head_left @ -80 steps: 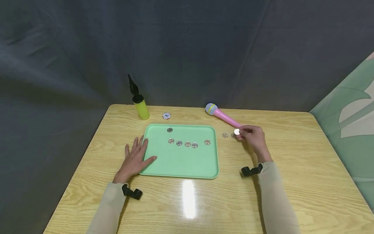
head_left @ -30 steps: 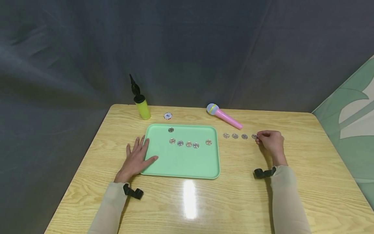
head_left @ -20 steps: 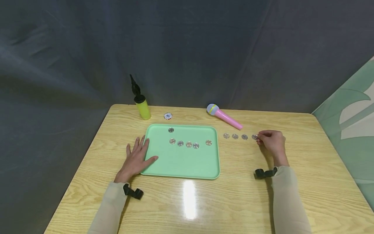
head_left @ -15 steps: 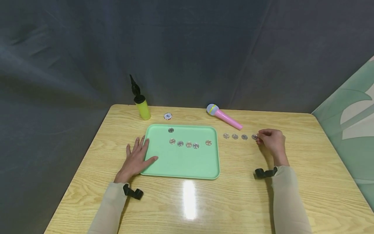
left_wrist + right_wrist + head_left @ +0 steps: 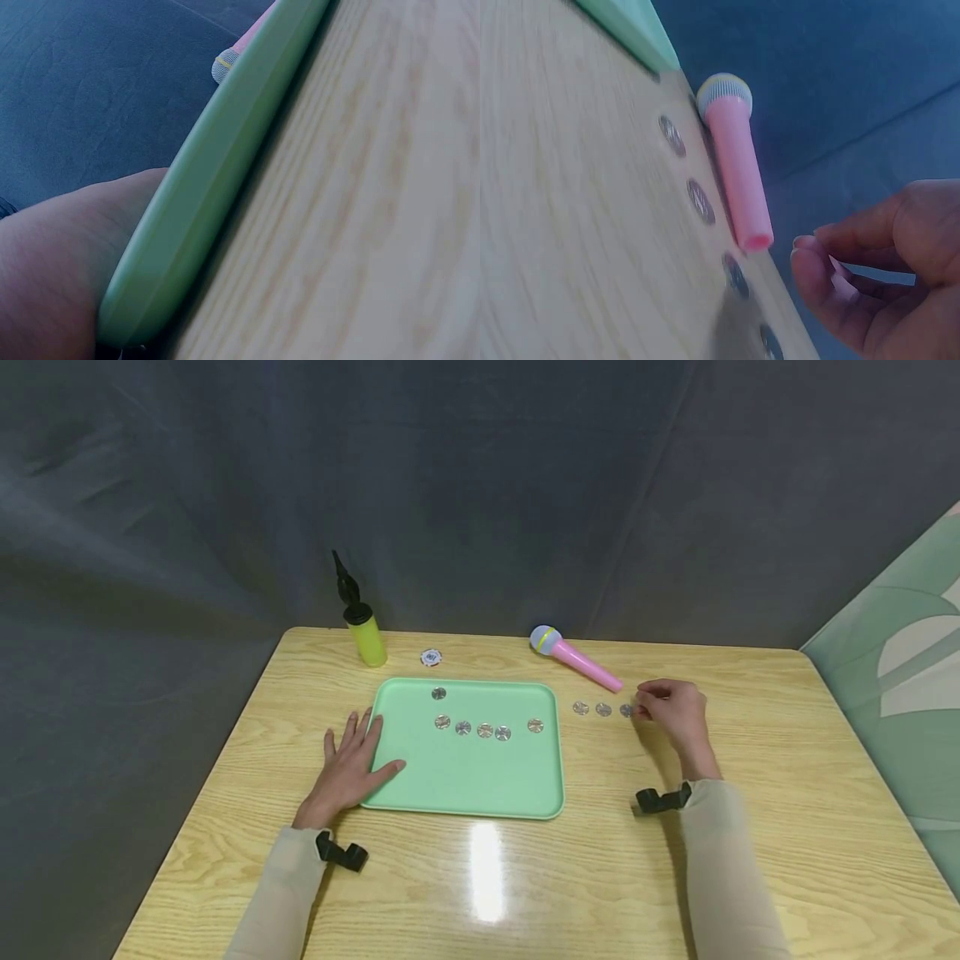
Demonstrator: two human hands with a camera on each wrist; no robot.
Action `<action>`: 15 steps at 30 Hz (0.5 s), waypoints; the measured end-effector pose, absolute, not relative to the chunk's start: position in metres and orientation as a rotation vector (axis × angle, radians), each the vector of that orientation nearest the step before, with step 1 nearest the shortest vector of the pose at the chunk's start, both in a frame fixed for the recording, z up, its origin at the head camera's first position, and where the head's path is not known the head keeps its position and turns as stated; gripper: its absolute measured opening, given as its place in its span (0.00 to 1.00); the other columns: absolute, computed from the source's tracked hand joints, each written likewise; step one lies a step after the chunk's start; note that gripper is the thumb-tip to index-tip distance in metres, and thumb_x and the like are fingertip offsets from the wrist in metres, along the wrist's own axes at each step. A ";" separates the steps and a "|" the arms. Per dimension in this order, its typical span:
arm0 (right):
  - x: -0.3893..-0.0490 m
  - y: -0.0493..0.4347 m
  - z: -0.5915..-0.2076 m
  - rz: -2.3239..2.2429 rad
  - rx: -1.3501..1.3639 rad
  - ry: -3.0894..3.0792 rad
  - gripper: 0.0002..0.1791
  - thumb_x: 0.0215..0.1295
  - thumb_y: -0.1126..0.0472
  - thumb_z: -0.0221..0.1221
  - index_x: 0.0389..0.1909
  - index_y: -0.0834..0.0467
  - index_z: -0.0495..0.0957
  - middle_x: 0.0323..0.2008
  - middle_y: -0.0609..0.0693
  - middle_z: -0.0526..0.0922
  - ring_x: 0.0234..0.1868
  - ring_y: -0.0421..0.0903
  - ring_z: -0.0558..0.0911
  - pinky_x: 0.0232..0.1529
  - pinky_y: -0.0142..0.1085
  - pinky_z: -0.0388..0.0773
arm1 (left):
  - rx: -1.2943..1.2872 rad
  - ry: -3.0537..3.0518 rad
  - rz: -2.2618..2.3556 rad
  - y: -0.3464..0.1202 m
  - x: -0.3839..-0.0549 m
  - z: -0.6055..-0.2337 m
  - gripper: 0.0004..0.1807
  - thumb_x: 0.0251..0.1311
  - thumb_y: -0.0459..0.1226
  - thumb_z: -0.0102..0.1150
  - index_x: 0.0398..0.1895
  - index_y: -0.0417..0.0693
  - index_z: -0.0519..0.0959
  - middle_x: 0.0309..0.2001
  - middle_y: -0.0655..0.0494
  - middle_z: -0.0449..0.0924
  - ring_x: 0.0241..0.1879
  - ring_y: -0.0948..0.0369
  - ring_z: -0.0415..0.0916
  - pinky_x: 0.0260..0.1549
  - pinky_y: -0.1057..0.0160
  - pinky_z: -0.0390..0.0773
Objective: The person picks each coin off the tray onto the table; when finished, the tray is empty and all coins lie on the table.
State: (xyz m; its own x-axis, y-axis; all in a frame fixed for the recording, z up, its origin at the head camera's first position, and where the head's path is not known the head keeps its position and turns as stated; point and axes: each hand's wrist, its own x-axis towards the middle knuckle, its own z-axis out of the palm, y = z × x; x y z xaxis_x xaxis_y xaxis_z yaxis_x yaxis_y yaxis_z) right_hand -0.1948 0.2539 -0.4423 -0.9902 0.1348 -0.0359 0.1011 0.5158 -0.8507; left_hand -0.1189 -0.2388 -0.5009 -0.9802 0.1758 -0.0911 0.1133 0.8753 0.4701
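Note:
My left hand (image 5: pixel 345 772) lies with fingers spread over the left rim of the mint-green tray (image 5: pixel 465 785), the thumb reaching inside it. Several silver coins (image 5: pixel 485 730) lie in the tray. Right of the tray, more coins (image 5: pixel 603 710) form a row on the table. My right hand (image 5: pixel 677 714) is above the row's right end, its fingers loosely bent and nothing seen between thumb and fingertips. It hides the row's last coin (image 5: pixel 771 343) in the head view, but the right wrist view shows that coin lying on the wood.
A pink toy microphone (image 5: pixel 585 666) lies behind the coin row. Behind the tray are a poker chip (image 5: pixel 431 657) and a yellow-green hand pump (image 5: pixel 367 639) with a black nozzle. A dark curtain (image 5: pixel 480 502) hangs along the table's back edge.
My right hand carried a coin rightward, set it at the end of the row, let it go and has moved back left and up. The left hand and the tray kept their place.

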 end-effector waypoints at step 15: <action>-0.202 0.212 -0.432 1.449 -0.051 -2.721 0.13 0.68 0.68 0.58 0.46 0.74 0.83 0.40 0.74 0.85 0.22 0.32 0.83 0.26 0.26 0.82 | 0.221 2.913 0.723 -0.238 -0.118 -0.498 0.52 0.66 0.60 0.54 0.81 0.41 0.45 0.82 0.40 0.36 0.81 0.40 0.27 0.71 0.28 0.26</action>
